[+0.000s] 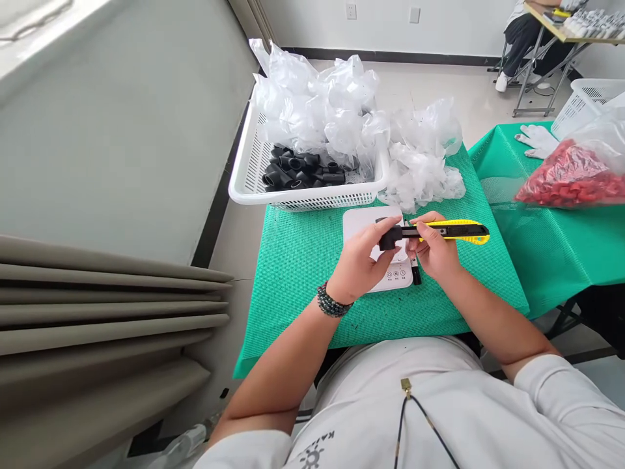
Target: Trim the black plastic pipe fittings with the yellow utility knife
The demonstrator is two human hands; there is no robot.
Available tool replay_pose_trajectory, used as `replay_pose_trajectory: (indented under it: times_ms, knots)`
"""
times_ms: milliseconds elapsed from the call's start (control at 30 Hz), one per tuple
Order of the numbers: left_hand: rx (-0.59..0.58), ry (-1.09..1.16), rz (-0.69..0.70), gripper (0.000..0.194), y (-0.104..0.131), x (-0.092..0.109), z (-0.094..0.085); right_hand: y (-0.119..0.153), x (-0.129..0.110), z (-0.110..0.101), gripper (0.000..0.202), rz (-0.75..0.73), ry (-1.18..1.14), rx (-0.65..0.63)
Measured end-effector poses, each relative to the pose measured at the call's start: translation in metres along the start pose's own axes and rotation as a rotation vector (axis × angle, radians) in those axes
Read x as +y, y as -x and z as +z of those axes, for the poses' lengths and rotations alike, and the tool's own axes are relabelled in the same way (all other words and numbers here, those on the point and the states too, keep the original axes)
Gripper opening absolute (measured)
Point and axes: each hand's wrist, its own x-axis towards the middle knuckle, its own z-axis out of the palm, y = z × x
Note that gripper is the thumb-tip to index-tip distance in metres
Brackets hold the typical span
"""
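My left hand (364,255) is closed around a black plastic pipe fitting (388,240), a tee by its look, held above the white digital scale (352,221). In my right hand (436,251) is a yellow and black utility knife (463,230), its blade end pointing left and meeting the fitting's edge. Whether the blade is cutting or only touching, I cannot tell. Under my hands, a black marker (416,272) lies beside the scale. The scale's plate is partly hidden by my left hand.
Behind the scale stands a white plastic basket (307,198) with black fittings (293,169) and clear plastic bags (317,98). More crumpled bags (424,156) lie to its right. On the adjoining green table are a bag of red parts (571,179) and a white glove (537,140). A person (517,42) sits far right.
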Motion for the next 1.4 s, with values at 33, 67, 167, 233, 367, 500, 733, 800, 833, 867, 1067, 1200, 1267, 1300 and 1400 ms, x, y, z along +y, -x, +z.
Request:
replay_pose_trajectory:
  times_ms: [33, 67, 167, 233, 367, 500, 733, 800, 833, 867, 1067, 1200, 1267, 1300, 1400]
  knots:
    - [0.013, -0.103, 0.039, 0.051, 0.0, -0.002, -0.001, 0.0, 0.0, 0.0, 0.042, 0.017, -0.013, -0.006]
    - [0.039, -0.206, 0.081, 0.049, 0.0, -0.005, -0.003, -0.001, -0.001, 0.0, 0.04, 0.03, -0.025, -0.011]
    - [0.175, -0.472, 0.192, 0.038, 0.0, -0.012, -0.008, 0.0, 0.0, 0.001, 0.039, 0.046, -0.047, -0.018]
    - [0.22, -0.529, 0.251, 0.03, 0.0, -0.014, -0.01, 0.001, 0.0, 0.003, 0.04, 0.045, -0.048, -0.025]
    - [0.142, -0.339, 0.261, 0.018, 0.0, -0.008, -0.01, 0.003, -0.002, 0.005, 0.042, 0.033, -0.055, -0.075]
    - [0.213, 0.019, -0.04, 0.024, 0.001, 0.007, -0.003, 0.004, 0.0, 0.0, 0.037, -0.031, -0.039, -0.131]
    - [0.242, 0.729, -0.633, 0.052, -0.004, 0.016, -0.001, 0.005, 0.008, -0.011, 0.021, -0.213, 0.188, -0.182]
    - [0.223, 0.774, -0.663, 0.061, -0.005, 0.014, -0.003, 0.006, 0.008, -0.009, 0.022, -0.219, 0.214, -0.145]
    - [0.204, 0.777, -0.649, 0.066, -0.005, 0.012, -0.004, 0.006, 0.008, -0.008, 0.025, -0.204, 0.203, -0.122]
    - [0.179, 0.768, -0.618, 0.07, -0.005, 0.011, -0.005, 0.006, 0.008, -0.006, 0.028, -0.181, 0.176, -0.1]
    - [-0.055, 0.418, -0.183, 0.078, -0.003, 0.004, -0.008, 0.003, 0.004, 0.0, 0.041, -0.009, -0.038, -0.032]
    - [-0.1, -0.159, 0.044, 0.048, -0.001, -0.002, -0.01, -0.001, 0.001, -0.002, 0.039, 0.054, -0.094, -0.021]
    - [0.004, -0.421, 0.137, 0.041, 0.0, -0.005, -0.011, -0.002, 0.001, -0.003, 0.037, 0.077, -0.1, -0.018]
    - [0.072, -0.509, 0.182, 0.04, 0.0, -0.006, -0.011, -0.002, 0.001, -0.003, 0.037, 0.088, -0.105, -0.017]
    - [0.265, -0.607, 0.288, 0.033, -0.001, -0.007, -0.011, -0.001, 0.002, -0.002, 0.038, 0.107, -0.124, -0.021]
